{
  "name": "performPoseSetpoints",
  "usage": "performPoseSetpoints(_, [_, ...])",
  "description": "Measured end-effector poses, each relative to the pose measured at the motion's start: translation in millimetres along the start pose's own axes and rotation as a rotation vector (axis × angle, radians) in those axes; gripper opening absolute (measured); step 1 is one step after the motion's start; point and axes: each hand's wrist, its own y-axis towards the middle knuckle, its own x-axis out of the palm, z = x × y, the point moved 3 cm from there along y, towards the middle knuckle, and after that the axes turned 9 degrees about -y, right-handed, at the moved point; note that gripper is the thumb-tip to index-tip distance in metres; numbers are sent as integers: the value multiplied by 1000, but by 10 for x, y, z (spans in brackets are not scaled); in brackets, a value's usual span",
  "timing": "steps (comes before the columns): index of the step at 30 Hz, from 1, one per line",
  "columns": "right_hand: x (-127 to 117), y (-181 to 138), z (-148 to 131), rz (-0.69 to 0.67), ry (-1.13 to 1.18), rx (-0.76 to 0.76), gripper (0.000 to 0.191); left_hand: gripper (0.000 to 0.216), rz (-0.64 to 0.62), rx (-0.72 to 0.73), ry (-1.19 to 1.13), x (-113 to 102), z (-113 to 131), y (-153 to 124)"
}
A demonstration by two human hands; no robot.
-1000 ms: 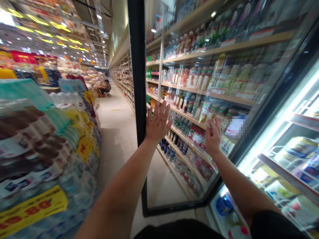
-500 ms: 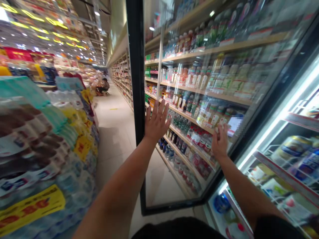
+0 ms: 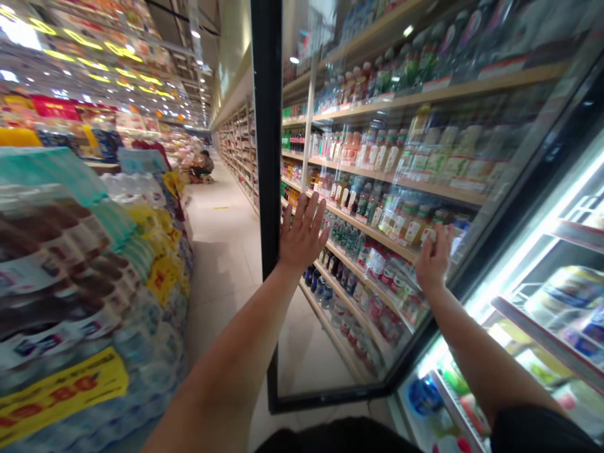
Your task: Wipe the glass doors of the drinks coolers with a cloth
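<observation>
A tall glass fridge door (image 3: 377, 302) with a black frame stands swung out into the aisle in front of me. My left hand (image 3: 301, 234) lies flat against its glass near the outer frame edge, fingers spread. My right hand (image 3: 434, 261) presses on the glass further right, close to the hinge side, over a small white label; its fingers are bent against the pane and hold nothing I can make out. Shelves of bottled drinks (image 3: 377, 207) show through the glass.
The lit fridge interior (image 3: 542, 314) with wire shelves and packaged goods is at the right. Stacked packs of bottled water and cola (image 3: 85, 283) fill the left. The tiled aisle (image 3: 221, 251) runs ahead, and a person (image 3: 204, 165) crouches far down it.
My right hand has slid rightward and a little up along the glass toward the hinge side. My left hand stays flat on the pane. The door edge has shifted slightly.
</observation>
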Motion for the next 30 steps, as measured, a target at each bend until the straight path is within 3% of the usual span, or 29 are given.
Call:
performPoseSetpoints(2, [25, 47, -69, 20, -6, -3, 58, 76, 5, 2, 3, 10, -6, -3])
performPoseSetpoints(8, [61, 720, -238, 122, 35, 9, 53, 78, 16, 8, 15, 2, -9, -7])
performPoseSetpoints(15, [142, 364, -543, -8, 7, -225, 50, 77, 38, 23, 51, -31, 32, -2])
performPoseSetpoints(21, [148, 1023, -736, 65, 30, -170, 54, 77, -3, -5, 31, -17, 26, -2])
performPoseSetpoints(23, [163, 952, -870, 62, 43, -188, 54, 75, -8, -11, 26, -17, 29, -4])
performPoseSetpoints(27, [196, 575, -1138, -97, 34, -340, 52, 74, -20, -25, 12, -17, 30, -6])
performPoseSetpoints(30, [196, 698, -1238, -135, 39, -381, 50, 74, -22, -24, 14, -19, 27, -8])
